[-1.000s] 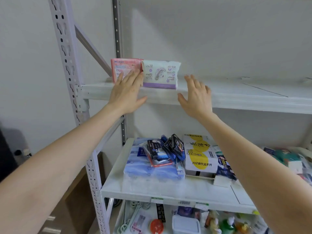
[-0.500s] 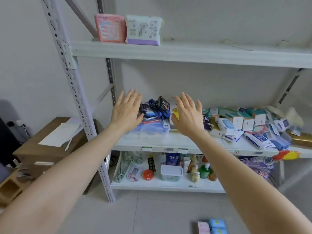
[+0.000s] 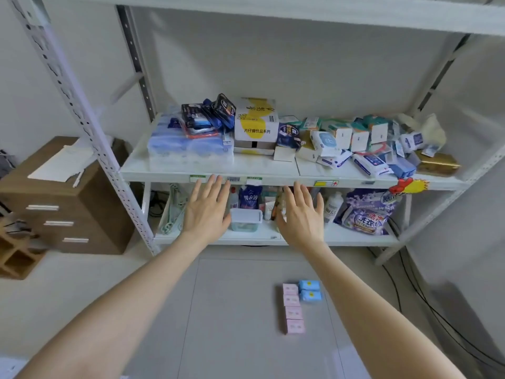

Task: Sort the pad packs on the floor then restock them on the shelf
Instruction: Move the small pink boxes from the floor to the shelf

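Note:
On the grey floor lie several pink pad packs (image 3: 293, 309) in a column, with two blue pad packs (image 3: 310, 292) side by side to their right. My left hand (image 3: 206, 212) and my right hand (image 3: 300, 214) hover empty with fingers spread, in front of the lower shelves of the white metal rack (image 3: 273, 177), well above the packs. The top shelf (image 3: 300, 12) shows only its underside; the packs placed on it are out of view.
The middle shelf is crowded with tissue packs, boxes and small packets (image 3: 355, 143). The bottom shelf holds a clear tub (image 3: 246, 218), bottles and a purple detergent bag (image 3: 367, 212). A brown drawer cabinet (image 3: 65, 209) stands left; black cables (image 3: 410, 296) run along the floor at right.
My view has tilted down from the top shelf toward the floor. Both hands have dropped from the top shelf's edge to the lower shelves, still empty. The floor packs have come into view.

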Action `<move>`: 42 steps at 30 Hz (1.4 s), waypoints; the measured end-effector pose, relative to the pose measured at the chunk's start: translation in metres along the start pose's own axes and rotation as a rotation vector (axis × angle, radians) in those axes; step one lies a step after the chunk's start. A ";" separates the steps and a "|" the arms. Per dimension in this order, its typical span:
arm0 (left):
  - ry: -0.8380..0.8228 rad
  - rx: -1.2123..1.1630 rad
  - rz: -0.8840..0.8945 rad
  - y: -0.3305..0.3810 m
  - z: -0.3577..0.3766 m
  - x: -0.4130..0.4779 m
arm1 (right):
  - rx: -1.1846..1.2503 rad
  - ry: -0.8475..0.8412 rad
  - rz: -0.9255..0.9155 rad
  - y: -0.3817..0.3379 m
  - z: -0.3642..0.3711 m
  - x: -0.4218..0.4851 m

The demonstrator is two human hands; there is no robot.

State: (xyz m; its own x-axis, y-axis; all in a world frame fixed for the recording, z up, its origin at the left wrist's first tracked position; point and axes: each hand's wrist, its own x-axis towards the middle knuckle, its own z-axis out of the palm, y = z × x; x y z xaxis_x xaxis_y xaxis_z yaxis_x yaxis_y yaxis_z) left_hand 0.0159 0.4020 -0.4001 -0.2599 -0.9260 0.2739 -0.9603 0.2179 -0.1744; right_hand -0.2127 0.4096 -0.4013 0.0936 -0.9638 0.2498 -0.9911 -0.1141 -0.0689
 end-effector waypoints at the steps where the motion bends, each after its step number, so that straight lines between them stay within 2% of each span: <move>1: -0.019 -0.014 0.002 0.018 0.004 -0.008 | -0.003 -0.015 0.007 0.013 0.005 -0.012; 12: -0.236 -0.113 0.086 0.199 0.058 -0.077 | -0.046 -0.247 0.069 0.150 0.060 -0.146; 23: -0.425 -0.147 0.209 0.277 0.156 -0.079 | -0.035 -0.453 0.167 0.207 0.151 -0.201; 32: -0.513 -0.151 0.277 0.299 0.310 -0.064 | 0.013 -0.591 0.190 0.232 0.312 -0.201; 42: -0.643 -0.139 0.290 0.343 0.539 -0.100 | 0.073 -0.726 0.125 0.275 0.545 -0.232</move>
State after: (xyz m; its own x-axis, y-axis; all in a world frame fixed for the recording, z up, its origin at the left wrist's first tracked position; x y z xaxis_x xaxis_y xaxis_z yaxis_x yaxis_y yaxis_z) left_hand -0.2324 0.4032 -0.9975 -0.4362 -0.8137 -0.3843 -0.8767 0.4805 -0.0223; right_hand -0.4549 0.4702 -1.0049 0.0446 -0.8845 -0.4643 -0.9919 0.0159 -0.1257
